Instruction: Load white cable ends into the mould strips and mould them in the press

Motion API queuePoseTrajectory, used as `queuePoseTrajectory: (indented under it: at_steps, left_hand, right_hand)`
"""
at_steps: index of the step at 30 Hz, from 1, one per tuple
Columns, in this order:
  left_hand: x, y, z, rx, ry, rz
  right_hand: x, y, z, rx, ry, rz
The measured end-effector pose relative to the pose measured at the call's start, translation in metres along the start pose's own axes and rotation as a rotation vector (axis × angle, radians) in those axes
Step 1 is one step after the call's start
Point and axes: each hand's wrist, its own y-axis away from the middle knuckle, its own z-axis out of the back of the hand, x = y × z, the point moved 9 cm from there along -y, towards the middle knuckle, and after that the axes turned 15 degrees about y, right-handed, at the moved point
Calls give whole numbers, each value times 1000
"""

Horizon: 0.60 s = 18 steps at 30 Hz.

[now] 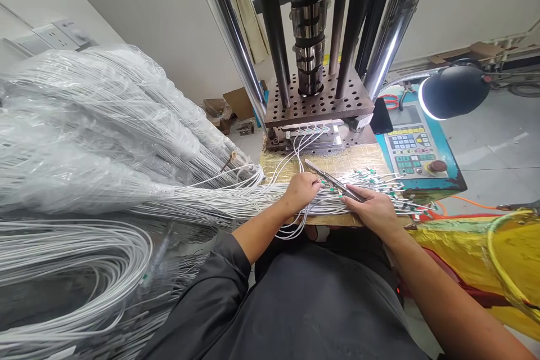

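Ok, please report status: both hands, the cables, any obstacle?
Right hand gripping metal bar. Left hand pinched beside it, exact hold unclear. White cables bundled beneath both hands. Possible snag: cable loops hanging past table's near edge.

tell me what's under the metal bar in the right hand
White cables, some green-tipped, show beside the bar near the right hand, and yellowish tabletop at its far end. Whatever lies directly beneath is covered by the bar and fingers.

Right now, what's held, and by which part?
The right hand holds the metal bar by its near end; whether the left hand pinches anything is unclear.
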Motion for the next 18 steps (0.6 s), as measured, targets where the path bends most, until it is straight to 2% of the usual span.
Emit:
queuePoseTrajectory:
  at_steps: [3, 8, 10, 14, 18]
  left_hand:
    - [8, -2, 4, -8, 120, 71]
    - [21, -2, 24, -84, 344, 186]
    - [19, -1, 31, -96, 280, 179]
    - [8, 4, 37, -121, -42, 133]
    - [-2, 5, 21, 38, -241, 69]
  right_hand:
    - [0, 0, -1, 0, 2, -9]
    - [-2, 2, -1, 8, -5, -42]
    - [-2, 3, -2, 11, -27, -48]
    - [-3, 4, 0, 13, -80, -70]
    - [-2, 9, 9, -23, -123, -75]
